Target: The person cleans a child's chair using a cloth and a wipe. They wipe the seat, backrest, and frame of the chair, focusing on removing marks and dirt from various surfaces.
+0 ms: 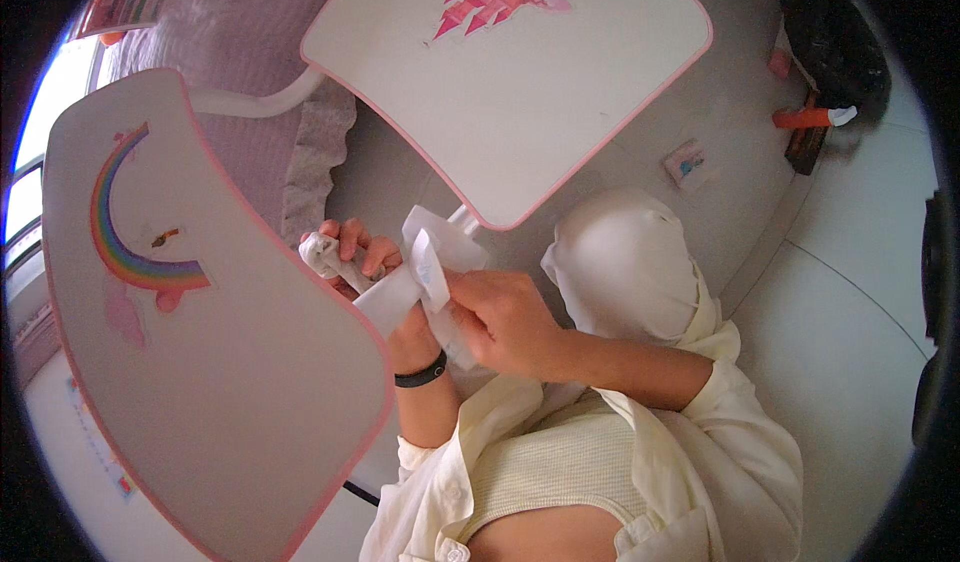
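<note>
My left hand (364,250), with a dark band on its wrist, has its fingers curled around a crumpled white cloth or tissue (322,254). A flat white strip (390,299) crosses in front of that hand and hides part of its palm. Between the thumb and fingers of my right hand (506,318) is the bunched end of this strip; thin, loose white sheets (442,239) stick out above it. Whether strip and sheets are one piece, I cannot tell. Both hands are close together, just right of a white panel with pink edging (262,397).
The panel bears a rainbow sticker (101,217). Ahead is another pink-edged white panel (540,111) with a castle picture. A bed with a ruffled cover (232,142) is at the left. A small packet (684,164) and a black bag (836,44) lie on the right.
</note>
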A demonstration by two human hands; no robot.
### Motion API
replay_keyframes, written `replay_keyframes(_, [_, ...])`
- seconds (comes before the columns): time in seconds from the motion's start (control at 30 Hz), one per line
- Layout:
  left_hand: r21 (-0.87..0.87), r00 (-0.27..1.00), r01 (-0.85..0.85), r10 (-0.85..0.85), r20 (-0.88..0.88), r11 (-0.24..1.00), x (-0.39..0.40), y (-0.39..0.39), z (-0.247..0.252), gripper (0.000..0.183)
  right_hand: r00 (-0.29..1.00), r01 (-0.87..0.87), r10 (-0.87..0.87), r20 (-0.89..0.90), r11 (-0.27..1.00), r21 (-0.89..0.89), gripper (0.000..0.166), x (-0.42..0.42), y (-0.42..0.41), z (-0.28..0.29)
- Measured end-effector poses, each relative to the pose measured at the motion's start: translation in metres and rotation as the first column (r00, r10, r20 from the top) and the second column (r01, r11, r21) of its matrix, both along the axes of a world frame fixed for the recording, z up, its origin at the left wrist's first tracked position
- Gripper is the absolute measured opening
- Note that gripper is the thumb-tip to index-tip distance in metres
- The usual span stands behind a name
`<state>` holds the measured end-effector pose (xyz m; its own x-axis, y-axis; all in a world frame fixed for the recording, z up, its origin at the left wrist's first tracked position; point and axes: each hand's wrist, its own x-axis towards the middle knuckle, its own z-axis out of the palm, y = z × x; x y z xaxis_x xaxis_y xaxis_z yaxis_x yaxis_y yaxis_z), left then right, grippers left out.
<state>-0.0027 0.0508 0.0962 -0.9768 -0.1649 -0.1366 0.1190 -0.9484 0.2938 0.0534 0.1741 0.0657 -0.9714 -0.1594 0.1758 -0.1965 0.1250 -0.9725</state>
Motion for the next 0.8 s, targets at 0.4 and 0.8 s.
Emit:
replay_keyframes(0.4, [-0.182, 0.998, 0.010, 0.000, 0.056, 0.983, 0.015, -0.026, -0.018, 0.022, 0.933, 0.037, -0.114, -0.340, 0.973, -0.227, 0.052, -0.022, -0.013, 0.043])
replay_keyframes(0.8, [0.309, 0.993, 0.007, -0.044, 0.112, 0.951, -0.004, -0.021, -0.004, 0.024, 0.911, 0.135, 0.072, -0.406, 0.878, 0.460, 0.039, -0.020, -0.003, -0.027])
